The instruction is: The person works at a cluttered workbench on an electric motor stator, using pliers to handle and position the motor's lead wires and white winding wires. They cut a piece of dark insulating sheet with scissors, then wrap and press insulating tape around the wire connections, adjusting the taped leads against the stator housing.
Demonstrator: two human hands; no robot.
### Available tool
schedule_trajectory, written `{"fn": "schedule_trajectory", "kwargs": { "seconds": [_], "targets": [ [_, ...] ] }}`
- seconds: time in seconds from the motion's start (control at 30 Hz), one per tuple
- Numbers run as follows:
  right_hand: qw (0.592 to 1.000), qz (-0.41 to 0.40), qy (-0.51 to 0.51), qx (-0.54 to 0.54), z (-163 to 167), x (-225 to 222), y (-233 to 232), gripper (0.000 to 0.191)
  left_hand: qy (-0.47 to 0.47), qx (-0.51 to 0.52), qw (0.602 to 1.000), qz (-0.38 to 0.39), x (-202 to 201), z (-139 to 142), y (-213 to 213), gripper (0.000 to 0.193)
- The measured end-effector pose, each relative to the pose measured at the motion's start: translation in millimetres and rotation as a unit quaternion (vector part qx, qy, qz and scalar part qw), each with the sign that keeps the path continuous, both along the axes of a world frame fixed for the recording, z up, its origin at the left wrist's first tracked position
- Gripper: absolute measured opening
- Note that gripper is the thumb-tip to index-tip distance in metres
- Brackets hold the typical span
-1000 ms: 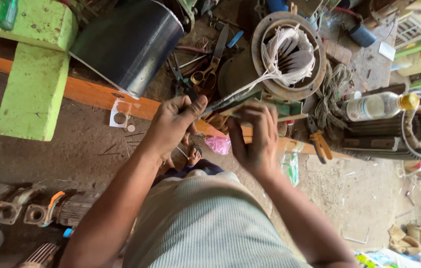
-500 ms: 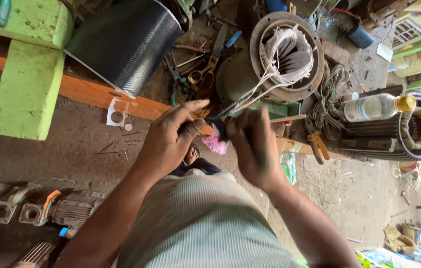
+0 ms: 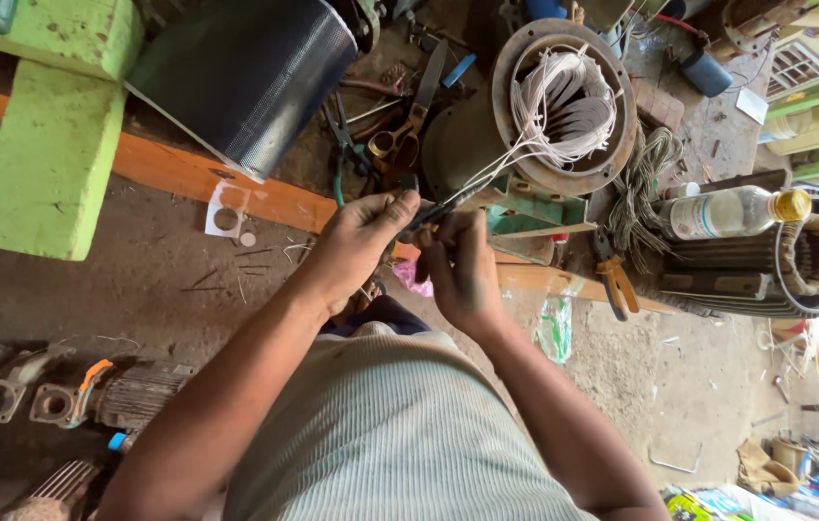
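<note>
The white wires (image 3: 486, 169) ran from the round motor housing (image 3: 564, 96) on the bench down to both hands, but their ends were hidden between the fingers. The left hand (image 3: 361, 241) and right hand (image 3: 462, 270) pinched them, close together, just before the orange bench edge (image 3: 178, 174). Scissors (image 3: 409, 125) and pliers (image 3: 617, 280) lay near.

At about two o'clock in my view, a clear plastic bottle (image 3: 733, 211) with a yellow cap lies on its side atop a ribbed motor housing (image 3: 776, 260); it bears a pale label band. At one o'clock, a cream-coloured plastic jug (image 3: 810, 128) lies near the frame's edge. At five o'clock, in the bottom corner, I see colourful printed packets (image 3: 718, 504), green and yellow, on the floor. A crumpled clear plastic bag (image 3: 556, 326) with green print hangs just below the table (image 3: 178, 174) edge, near centre.
</note>
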State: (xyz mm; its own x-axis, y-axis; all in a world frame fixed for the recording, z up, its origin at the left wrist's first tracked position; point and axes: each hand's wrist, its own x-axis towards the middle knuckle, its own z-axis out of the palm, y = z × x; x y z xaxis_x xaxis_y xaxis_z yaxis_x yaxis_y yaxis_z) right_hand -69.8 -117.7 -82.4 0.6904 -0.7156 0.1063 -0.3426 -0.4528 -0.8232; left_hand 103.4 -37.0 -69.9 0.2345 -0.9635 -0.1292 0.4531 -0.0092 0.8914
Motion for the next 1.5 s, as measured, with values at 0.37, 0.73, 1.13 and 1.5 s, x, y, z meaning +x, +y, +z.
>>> {"fn": "schedule_trajectory", "kwargs": {
  "seconds": [0.37,0.73,1.13,1.5],
  "targets": [
    [0.957,0.014,-0.098,0.271,93.2,9.8,-19.7,0.013,-0.410,-0.020,0.911,0.053,3.1,20.0,17.1,0.030],
    [0.995,0.078,-0.040,0.044,10.4,-13.4,-21.8,0.022,-0.245,0.114,0.961,0.054,-18.0,3.7,-8.8,0.045],
    [0.911,0.097,-0.119,0.383,96.8,1.8,-56.6,0.019,-0.436,-0.011,0.890,0.132,-25.4,31.6,1.3,0.021],
    [0.982,0.134,-0.055,-0.119,21.2,-26.2,-45.8,0.021,-0.327,0.165,0.920,0.135,-48.2,19.2,-13.8,0.034]
  ]
}}
